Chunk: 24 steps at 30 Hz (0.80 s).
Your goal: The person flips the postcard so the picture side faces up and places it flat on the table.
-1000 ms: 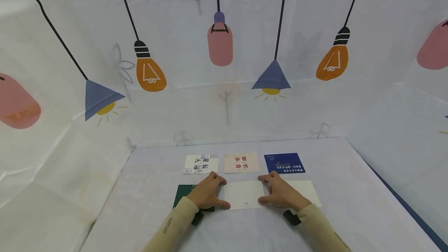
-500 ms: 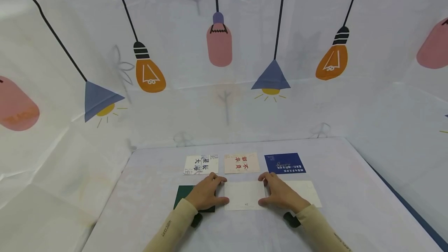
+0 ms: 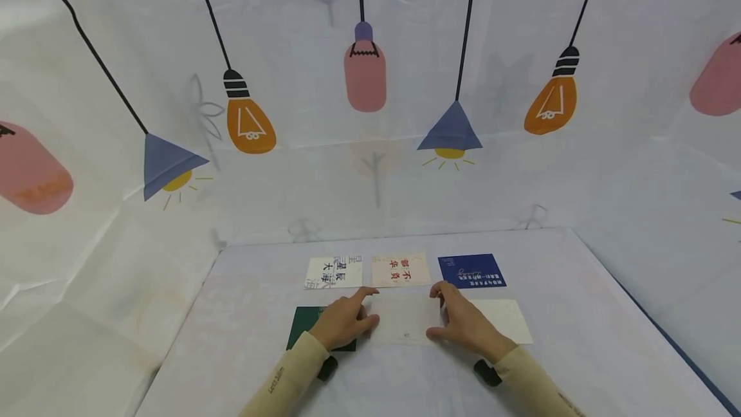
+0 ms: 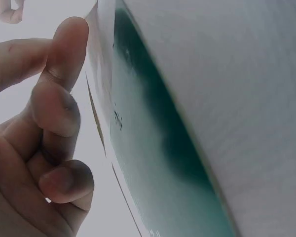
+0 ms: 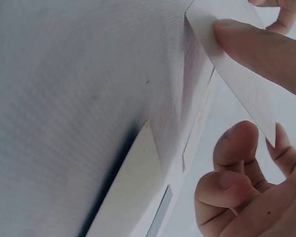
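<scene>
A thin whitish card point(image 3: 404, 320) with a tiny mark near its front edge spans both hands. My right hand point(image 3: 466, 324) pinches its right side; in the right wrist view the thumb lies on the card point(image 5: 246, 74), which slants above the table. My left hand point(image 3: 344, 320) is at the opposite side, index fingertip and thumb right at the edge. In the left wrist view the left hand point(image 4: 44, 138) has some fingers curled; I cannot tell whether it grips the card. Partly behind it lies a dark green card point(image 3: 303, 327).
A pale cream card point(image 3: 506, 320) lies right of the right hand. Behind are a white card with dark lettering point(image 3: 318, 273), a cream card with red lettering point(image 3: 399, 270) and a blue card point(image 3: 471, 271). The white table point(image 3: 399, 385) meets a lamp-patterned backdrop point(image 3: 307, 192).
The whitish card looks raised and shifted slightly away from me. The left index finger has straightened at its far corner. The other cards have stayed put.
</scene>
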### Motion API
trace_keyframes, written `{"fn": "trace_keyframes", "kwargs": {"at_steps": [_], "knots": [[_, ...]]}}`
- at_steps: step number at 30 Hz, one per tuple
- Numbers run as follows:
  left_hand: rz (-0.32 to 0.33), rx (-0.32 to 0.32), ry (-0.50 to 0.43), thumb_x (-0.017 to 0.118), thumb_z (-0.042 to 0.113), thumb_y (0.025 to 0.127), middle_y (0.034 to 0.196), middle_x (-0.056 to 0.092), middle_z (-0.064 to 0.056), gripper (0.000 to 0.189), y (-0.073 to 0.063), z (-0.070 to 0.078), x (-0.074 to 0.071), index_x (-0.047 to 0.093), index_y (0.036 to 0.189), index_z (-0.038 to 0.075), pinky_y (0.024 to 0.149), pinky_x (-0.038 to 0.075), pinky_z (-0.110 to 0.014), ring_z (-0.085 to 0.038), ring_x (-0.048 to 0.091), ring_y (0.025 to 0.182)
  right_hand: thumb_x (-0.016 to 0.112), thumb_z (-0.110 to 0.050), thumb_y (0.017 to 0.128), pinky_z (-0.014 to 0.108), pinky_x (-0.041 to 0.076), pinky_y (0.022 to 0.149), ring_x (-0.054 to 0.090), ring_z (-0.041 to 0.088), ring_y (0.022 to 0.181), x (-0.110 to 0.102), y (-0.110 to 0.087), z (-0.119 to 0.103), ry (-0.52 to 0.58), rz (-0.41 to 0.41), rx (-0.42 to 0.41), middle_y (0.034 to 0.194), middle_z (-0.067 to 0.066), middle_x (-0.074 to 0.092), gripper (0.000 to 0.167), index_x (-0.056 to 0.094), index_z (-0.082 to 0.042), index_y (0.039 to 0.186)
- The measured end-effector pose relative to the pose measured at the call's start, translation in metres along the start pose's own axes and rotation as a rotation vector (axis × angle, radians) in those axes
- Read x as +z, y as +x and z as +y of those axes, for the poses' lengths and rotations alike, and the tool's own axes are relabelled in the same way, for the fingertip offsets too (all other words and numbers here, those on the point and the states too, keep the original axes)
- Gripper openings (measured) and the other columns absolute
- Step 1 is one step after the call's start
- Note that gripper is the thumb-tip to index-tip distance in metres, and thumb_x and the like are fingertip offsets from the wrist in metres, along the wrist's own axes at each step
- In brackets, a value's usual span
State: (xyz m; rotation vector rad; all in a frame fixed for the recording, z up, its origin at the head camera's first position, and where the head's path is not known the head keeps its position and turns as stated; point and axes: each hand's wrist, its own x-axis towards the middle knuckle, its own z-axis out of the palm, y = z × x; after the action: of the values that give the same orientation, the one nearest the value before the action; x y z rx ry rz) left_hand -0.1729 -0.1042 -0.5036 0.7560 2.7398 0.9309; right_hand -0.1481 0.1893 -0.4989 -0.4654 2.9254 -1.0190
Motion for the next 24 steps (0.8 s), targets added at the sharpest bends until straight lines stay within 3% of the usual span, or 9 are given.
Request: {"fn": "trace_keyframes", "kwargs": {"at_steps": [9, 13, 17, 20, 24], "knots": [[0.041, 0.029, 0.028, 0.071, 0.028, 0.096, 0.068, 0.061, 0.020, 0.046, 0.001, 0.002, 0.000, 0.054, 0.135, 0.011, 0.057, 0.045, -0.023, -0.001, 0.054, 0.057, 0.086, -0.020, 0.081, 0.026, 0.044, 0.065, 0.049, 0.010, 0.075, -0.007, -0.004, 0.003, 0.060, 0.046, 0.011, 0.093, -0.005, 0.052, 0.050, 0.056, -0.016, 0.121], [0.049, 0.021, 0.031, 0.071, 0.030, 0.096, 0.068, 0.061, 0.021, 0.045, 0.000, 0.004, 0.000, 0.055, 0.134, 0.013, 0.057, 0.045, -0.023, -0.001, 0.054, 0.057, 0.076, -0.026, 0.093, 0.025, 0.044, 0.054, 0.054, 0.010, 0.060, -0.011, -0.007, 0.006, 0.146, -0.035, 0.060, 0.076, -0.009, 0.061, 0.045, 0.057, -0.012, 0.131], [0.061, 0.015, 0.026, 0.072, 0.032, 0.095, 0.067, 0.061, 0.021, 0.044, 0.000, 0.005, -0.001, 0.056, 0.133, 0.015, 0.056, 0.045, -0.023, -0.001, 0.055, 0.056, 0.065, -0.034, 0.100, 0.027, 0.044, 0.049, 0.061, 0.017, 0.048, -0.013, -0.010, 0.007, 0.296, -0.130, 0.099, 0.068, -0.004, 0.070, 0.049, 0.053, -0.001, 0.135], [0.064, 0.005, 0.005, 0.071, 0.033, 0.095, 0.066, 0.062, 0.021, 0.043, 0.000, 0.005, -0.001, 0.056, 0.132, 0.016, 0.057, 0.046, -0.023, -0.001, 0.056, 0.056, 0.062, -0.036, 0.102, 0.026, 0.043, 0.049, 0.064, 0.020, 0.050, -0.014, -0.011, 0.007, 0.333, -0.141, 0.090, 0.073, -0.002, 0.072, 0.046, 0.056, 0.002, 0.128], [0.032, -0.049, -0.137, 0.068, 0.036, 0.098, 0.068, 0.067, 0.020, 0.039, -0.001, 0.008, -0.002, 0.057, 0.130, 0.016, 0.061, 0.045, -0.025, -0.003, 0.060, 0.064, 0.061, -0.036, 0.103, 0.026, 0.041, 0.047, 0.065, 0.021, 0.050, -0.015, -0.010, 0.007, 0.344, -0.135, 0.073, 0.077, 0.000, 0.074, 0.031, 0.062, -0.006, 0.110]]}}
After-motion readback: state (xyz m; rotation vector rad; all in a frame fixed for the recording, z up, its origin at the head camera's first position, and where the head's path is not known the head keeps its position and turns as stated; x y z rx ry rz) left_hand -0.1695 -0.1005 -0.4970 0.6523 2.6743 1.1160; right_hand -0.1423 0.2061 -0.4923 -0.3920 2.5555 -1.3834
